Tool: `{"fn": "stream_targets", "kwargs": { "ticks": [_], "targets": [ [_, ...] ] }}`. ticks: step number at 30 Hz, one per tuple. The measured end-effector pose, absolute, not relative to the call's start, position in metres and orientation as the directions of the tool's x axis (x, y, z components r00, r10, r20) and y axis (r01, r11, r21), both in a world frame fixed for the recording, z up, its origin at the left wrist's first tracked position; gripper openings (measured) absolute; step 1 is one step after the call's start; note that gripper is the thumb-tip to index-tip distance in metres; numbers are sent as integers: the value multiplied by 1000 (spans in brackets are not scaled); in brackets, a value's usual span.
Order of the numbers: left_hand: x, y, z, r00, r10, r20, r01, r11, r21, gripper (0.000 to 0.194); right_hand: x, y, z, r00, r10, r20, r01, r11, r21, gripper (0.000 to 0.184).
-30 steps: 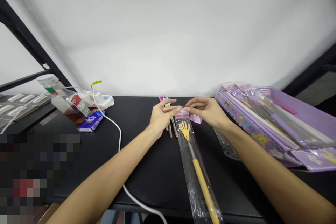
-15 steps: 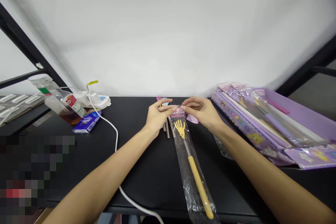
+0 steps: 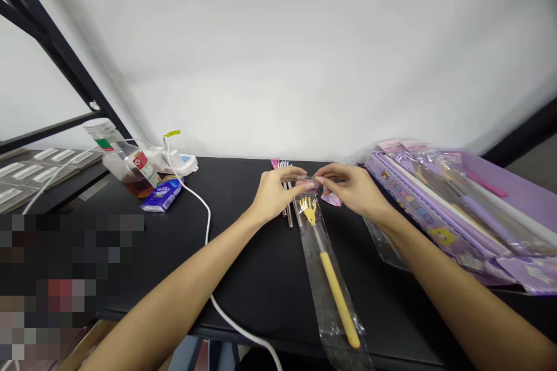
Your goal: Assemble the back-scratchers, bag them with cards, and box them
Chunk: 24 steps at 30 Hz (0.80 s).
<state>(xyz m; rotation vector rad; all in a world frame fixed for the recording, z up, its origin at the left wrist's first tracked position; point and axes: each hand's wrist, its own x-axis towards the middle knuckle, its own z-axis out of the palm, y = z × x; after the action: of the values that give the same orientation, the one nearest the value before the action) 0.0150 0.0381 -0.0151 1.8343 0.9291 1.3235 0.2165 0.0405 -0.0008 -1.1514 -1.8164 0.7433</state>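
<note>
A yellow back scratcher (image 3: 337,293) with a hand-shaped head lies inside a long clear plastic bag (image 3: 314,278) on the black desk. My left hand (image 3: 278,190) pinches the left side of the bag's top end, by its pink header card (image 3: 307,186). Opposite it, my right hand (image 3: 350,186) pinches the right side of that same end. Behind my left fingers lie several metal-stemmed back scratchers (image 3: 287,208) with pink and blue heads, partly covered. A small pink card (image 3: 331,197) rests beneath my right hand.
At the right stands a purple display box (image 3: 418,220) full of bagged back scratchers; another clear bag (image 3: 385,243) lies beside it. To the left are a bottle of brown liquid (image 3: 130,165), a blue packet (image 3: 163,194) and a power strip (image 3: 187,163). A white cable (image 3: 209,214) crosses the desk.
The view has shifted, so everything appears farther right. Both hands keep their pinch on the bag's top end, with the header card now more tilted and covered by the fingers.
</note>
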Motion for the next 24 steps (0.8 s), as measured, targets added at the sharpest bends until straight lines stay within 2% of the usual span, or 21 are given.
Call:
{"fn": "stream_targets", "kwargs": {
  "ticks": [4,9,12,15,17,24],
  "targets": [
    [15,39,-20,315,820,478,269,-560,784,35,216,43,-4,-220,914,341,369,401,-838,32],
    [16,41,-25,316,799,511,395,-601,695,16,217,41,-2,-260,909,326,397,408,-822,32],
    [17,41,-25,273,821,502,353,-570,742,13,219,38,2,-290,900,326,439,428,-790,26],
    [18,39,-23,253,849,465,298,-525,797,20,220,39,3,-283,879,384,508,477,-717,18],
    [18,38,-21,249,861,444,278,-503,818,22,221,41,1,-264,875,407,526,484,-699,18],
    [19,37,-19,242,870,429,251,-483,839,19,222,43,-2,-240,897,371,426,440,-790,26]
  ]
}}
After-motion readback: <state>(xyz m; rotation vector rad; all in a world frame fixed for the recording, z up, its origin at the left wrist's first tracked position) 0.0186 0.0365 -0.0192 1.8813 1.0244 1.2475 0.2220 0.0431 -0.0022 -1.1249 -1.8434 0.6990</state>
